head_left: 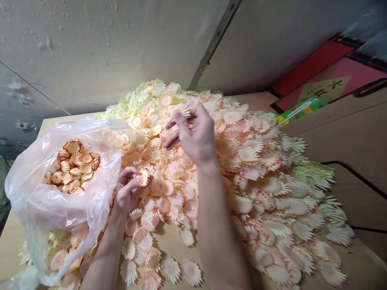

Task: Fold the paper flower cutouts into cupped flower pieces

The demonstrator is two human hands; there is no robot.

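Head camera view: a small red-rimmed flower is pinched in the closed grip of the left hand, just beside the mouth of the plastic bag, while a pale flower is held in the closed grip of the right hand, above the upper part of the pile that is spread across the table. The fringed petals look thin and papery, so they could be creased or torn by too hard a pinch, and two nested flowers could easily be lifted as one. The heap could be set sliding if it is brushed by the right forearm, which lies across it, and the loose flowers near the front edge could be swept off. The bag is limp, and its contents could be spilled if its side is nudged. The flowers are seen as flat round discs with cut petals, cream to pink, some greenish at the back; those in the bag are darker yellow with red edges.
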